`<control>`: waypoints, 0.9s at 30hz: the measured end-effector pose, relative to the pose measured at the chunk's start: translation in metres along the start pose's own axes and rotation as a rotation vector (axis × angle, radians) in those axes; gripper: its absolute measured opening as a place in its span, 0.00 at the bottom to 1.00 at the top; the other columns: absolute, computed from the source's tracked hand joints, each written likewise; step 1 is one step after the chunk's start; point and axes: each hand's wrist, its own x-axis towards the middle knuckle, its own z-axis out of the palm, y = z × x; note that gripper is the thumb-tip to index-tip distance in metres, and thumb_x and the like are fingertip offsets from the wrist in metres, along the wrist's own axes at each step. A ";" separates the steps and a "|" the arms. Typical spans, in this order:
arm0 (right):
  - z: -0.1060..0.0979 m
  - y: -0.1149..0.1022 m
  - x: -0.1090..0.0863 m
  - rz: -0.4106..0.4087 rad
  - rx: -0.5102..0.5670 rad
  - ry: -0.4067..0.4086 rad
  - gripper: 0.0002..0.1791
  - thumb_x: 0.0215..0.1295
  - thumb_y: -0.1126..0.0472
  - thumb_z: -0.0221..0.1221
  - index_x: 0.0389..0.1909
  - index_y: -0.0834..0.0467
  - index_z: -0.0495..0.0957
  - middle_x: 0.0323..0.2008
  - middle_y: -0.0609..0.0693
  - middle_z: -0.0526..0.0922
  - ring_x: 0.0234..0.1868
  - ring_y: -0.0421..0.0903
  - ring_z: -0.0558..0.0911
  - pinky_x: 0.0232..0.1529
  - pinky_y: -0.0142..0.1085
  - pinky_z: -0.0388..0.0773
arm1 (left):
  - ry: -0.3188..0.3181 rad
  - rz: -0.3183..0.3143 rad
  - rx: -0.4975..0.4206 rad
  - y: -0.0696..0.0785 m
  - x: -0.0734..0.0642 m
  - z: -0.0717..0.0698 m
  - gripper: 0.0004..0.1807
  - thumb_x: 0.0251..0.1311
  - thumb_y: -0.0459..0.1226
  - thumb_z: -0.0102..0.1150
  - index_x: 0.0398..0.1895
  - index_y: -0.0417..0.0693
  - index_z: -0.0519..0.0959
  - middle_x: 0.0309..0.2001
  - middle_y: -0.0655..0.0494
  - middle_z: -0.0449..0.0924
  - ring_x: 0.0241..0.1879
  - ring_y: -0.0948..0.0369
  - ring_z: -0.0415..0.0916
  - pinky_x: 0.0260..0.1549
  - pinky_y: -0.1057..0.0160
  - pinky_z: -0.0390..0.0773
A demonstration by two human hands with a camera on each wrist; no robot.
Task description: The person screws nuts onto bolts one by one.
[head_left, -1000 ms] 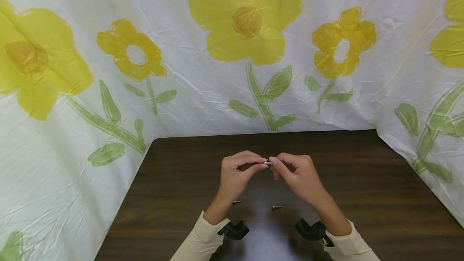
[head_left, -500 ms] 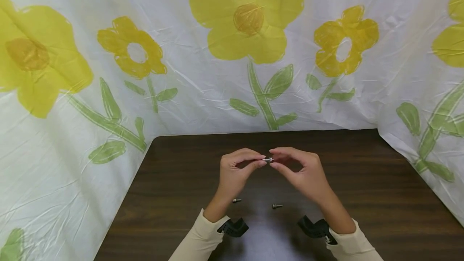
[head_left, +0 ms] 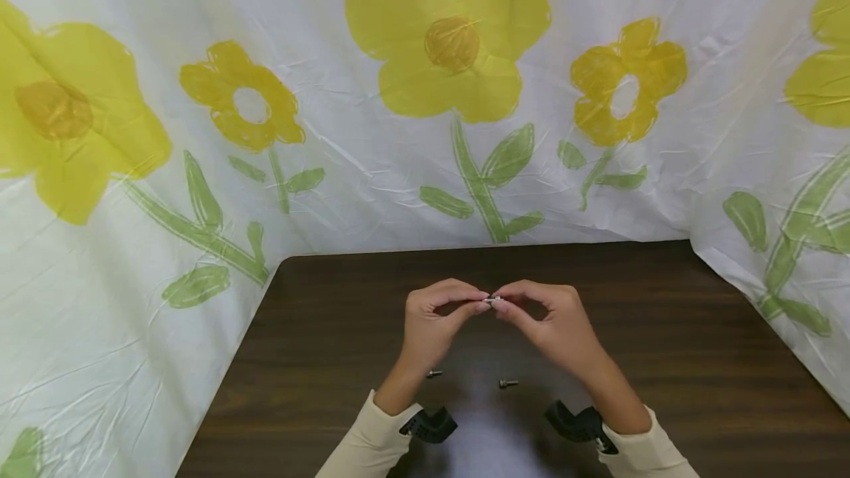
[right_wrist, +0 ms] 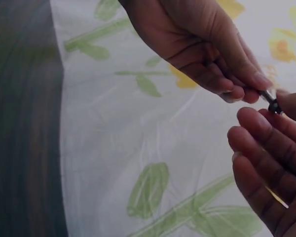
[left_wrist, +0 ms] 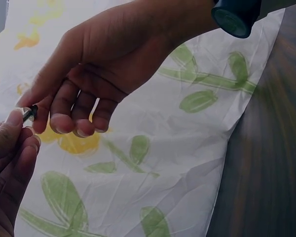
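Observation:
A small metal bolt (head_left: 492, 300) is held level between my two hands, above the dark table. My left hand (head_left: 428, 319) pinches its shank end between thumb and forefinger. At the other end, the thumb and forefinger of my right hand (head_left: 551, 323) pinch around the dark head. In the left wrist view the bolt (left_wrist: 29, 113) is partly hidden by fingertips. The right wrist view shows the shank and dark head of the bolt (right_wrist: 271, 101) between both sets of fingertips. The other fingers of the right hand are loosely bent.
Two similar bolts lie on the table: one bolt (head_left: 434, 373) beside my left wrist, another bolt (head_left: 508, 383) nearer the middle. The brown wooden table (head_left: 299, 345) ends at a white curtain (head_left: 358, 190) with yellow flowers. A black wrist camera (head_left: 430, 425) sits on each wrist.
Half a second ago the right fingers stood parted around the bolt's end; now they have closed on it again. The left hand keeps its pinch. The bolts on the table lie unmoved.

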 end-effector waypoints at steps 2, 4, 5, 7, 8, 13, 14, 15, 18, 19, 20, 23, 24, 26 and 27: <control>0.001 0.000 0.000 0.028 0.012 -0.014 0.13 0.64 0.75 0.65 0.36 0.51 0.85 0.27 0.42 0.86 0.28 0.41 0.85 0.30 0.30 0.81 | -0.004 0.007 -0.003 0.000 0.000 0.001 0.06 0.53 0.22 0.71 0.35 0.34 0.87 0.33 0.43 0.87 0.34 0.56 0.85 0.31 0.57 0.86; 0.003 0.000 -0.001 0.055 0.010 -0.015 0.14 0.68 0.74 0.62 0.31 0.50 0.84 0.24 0.40 0.84 0.25 0.38 0.82 0.27 0.29 0.78 | -0.011 0.012 -0.013 0.000 0.001 0.002 0.06 0.53 0.21 0.71 0.35 0.33 0.87 0.33 0.43 0.87 0.34 0.55 0.85 0.32 0.56 0.86; 0.005 -0.001 -0.001 0.068 0.002 -0.010 0.16 0.69 0.73 0.60 0.28 0.49 0.83 0.22 0.39 0.83 0.22 0.37 0.79 0.24 0.29 0.75 | -0.014 0.016 -0.014 0.000 0.000 0.002 0.07 0.52 0.21 0.71 0.35 0.33 0.87 0.33 0.43 0.86 0.34 0.55 0.85 0.32 0.56 0.86; 0.007 -0.001 -0.002 0.098 0.005 -0.003 0.19 0.72 0.72 0.58 0.23 0.48 0.81 0.19 0.39 0.81 0.19 0.36 0.76 0.19 0.29 0.71 | -0.020 0.022 -0.011 0.000 0.000 0.003 0.07 0.52 0.20 0.70 0.35 0.32 0.87 0.33 0.42 0.86 0.34 0.55 0.85 0.31 0.57 0.86; 0.008 -0.001 -0.003 0.109 0.005 0.000 0.21 0.73 0.72 0.56 0.21 0.49 0.81 0.17 0.39 0.80 0.17 0.37 0.75 0.18 0.30 0.69 | -0.022 0.022 -0.010 0.000 -0.001 0.003 0.07 0.52 0.19 0.70 0.34 0.32 0.87 0.33 0.42 0.86 0.34 0.55 0.85 0.31 0.57 0.86; 0.009 0.000 -0.004 0.143 -0.002 0.004 0.24 0.78 0.72 0.49 0.24 0.50 0.83 0.15 0.40 0.80 0.21 0.41 0.79 0.22 0.31 0.74 | -0.010 0.020 0.008 -0.001 -0.002 0.002 0.07 0.51 0.19 0.70 0.34 0.31 0.86 0.33 0.42 0.86 0.34 0.56 0.85 0.30 0.57 0.86; 0.008 0.000 -0.004 0.143 0.002 0.007 0.22 0.77 0.72 0.49 0.27 0.50 0.83 0.16 0.40 0.81 0.22 0.42 0.81 0.25 0.31 0.76 | -0.005 0.017 0.013 -0.001 -0.001 0.001 0.07 0.52 0.20 0.71 0.34 0.31 0.86 0.33 0.42 0.86 0.33 0.57 0.85 0.30 0.57 0.86; 0.007 0.000 -0.004 0.138 0.012 0.009 0.19 0.76 0.72 0.50 0.31 0.51 0.84 0.19 0.41 0.82 0.24 0.42 0.82 0.28 0.31 0.78 | 0.000 0.013 0.018 -0.001 -0.001 0.001 0.06 0.52 0.20 0.71 0.34 0.32 0.87 0.33 0.42 0.87 0.33 0.57 0.85 0.30 0.56 0.86; 0.004 0.001 -0.002 0.086 0.029 0.029 0.13 0.68 0.75 0.60 0.43 0.55 0.84 0.29 0.45 0.87 0.29 0.43 0.85 0.33 0.30 0.82 | 0.011 0.007 0.035 0.001 0.000 -0.001 0.06 0.53 0.22 0.71 0.34 0.33 0.87 0.33 0.43 0.87 0.33 0.57 0.85 0.30 0.56 0.86; 0.003 0.001 -0.001 0.062 0.030 0.035 0.14 0.64 0.76 0.64 0.45 0.56 0.84 0.31 0.47 0.88 0.30 0.43 0.86 0.35 0.31 0.83 | 0.013 0.005 0.041 0.001 0.001 -0.002 0.06 0.54 0.22 0.71 0.35 0.34 0.87 0.33 0.43 0.87 0.33 0.57 0.84 0.30 0.56 0.86; 0.002 0.000 -0.001 0.037 0.026 0.044 0.16 0.60 0.76 0.67 0.46 0.57 0.84 0.34 0.48 0.88 0.32 0.42 0.86 0.35 0.30 0.83 | 0.013 0.006 0.045 0.001 0.001 -0.002 0.06 0.54 0.22 0.71 0.35 0.34 0.87 0.33 0.43 0.87 0.34 0.57 0.84 0.30 0.57 0.86; 0.001 0.000 0.001 -0.035 0.000 0.060 0.21 0.52 0.77 0.72 0.46 0.58 0.86 0.38 0.50 0.89 0.35 0.41 0.86 0.36 0.28 0.82 | 0.010 0.011 0.050 0.001 0.001 -0.004 0.06 0.54 0.21 0.70 0.35 0.33 0.87 0.33 0.42 0.87 0.34 0.57 0.84 0.31 0.58 0.86; 0.001 0.000 0.002 -0.055 -0.005 0.063 0.21 0.51 0.78 0.73 0.45 0.58 0.86 0.38 0.51 0.89 0.35 0.41 0.86 0.36 0.27 0.81 | 0.009 0.009 0.048 0.001 0.001 -0.004 0.06 0.54 0.22 0.70 0.35 0.34 0.87 0.34 0.43 0.87 0.34 0.56 0.85 0.31 0.58 0.86; 0.001 0.001 0.002 -0.079 0.004 0.061 0.21 0.49 0.79 0.73 0.43 0.58 0.86 0.38 0.50 0.88 0.35 0.41 0.85 0.36 0.27 0.81 | 0.007 0.006 0.043 0.000 0.001 -0.004 0.06 0.54 0.22 0.70 0.35 0.35 0.87 0.34 0.44 0.87 0.34 0.56 0.85 0.32 0.58 0.86; 0.001 0.002 0.002 -0.084 0.008 0.061 0.21 0.49 0.79 0.73 0.43 0.58 0.87 0.38 0.50 0.88 0.36 0.42 0.85 0.36 0.27 0.81 | 0.007 0.004 0.041 0.000 0.001 -0.004 0.07 0.54 0.22 0.70 0.35 0.35 0.87 0.34 0.44 0.87 0.34 0.55 0.85 0.32 0.58 0.86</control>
